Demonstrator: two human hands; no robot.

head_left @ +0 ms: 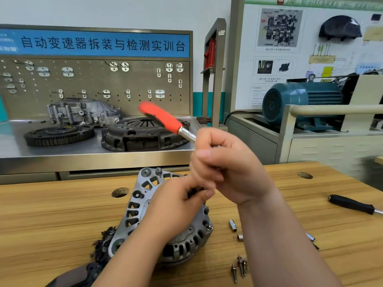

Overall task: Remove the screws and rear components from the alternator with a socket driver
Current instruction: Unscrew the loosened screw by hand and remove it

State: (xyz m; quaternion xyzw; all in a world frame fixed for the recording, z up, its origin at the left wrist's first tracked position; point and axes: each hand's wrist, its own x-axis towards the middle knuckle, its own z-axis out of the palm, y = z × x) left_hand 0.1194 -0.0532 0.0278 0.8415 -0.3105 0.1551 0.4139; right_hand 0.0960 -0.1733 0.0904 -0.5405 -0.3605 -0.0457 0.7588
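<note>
The right hand (226,166) is clenched around the metal shaft of a red-handled driver (163,119), while the left hand (178,201) pinches something small and hidden just above the alternator (145,214) lying beneath both hands on the wooden table (51,224).

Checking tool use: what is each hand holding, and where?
Right hand grips the red-handled socket driver by its metal shaft. Left hand rests on the grey metal alternator; anything pinched cannot be told.
</note>
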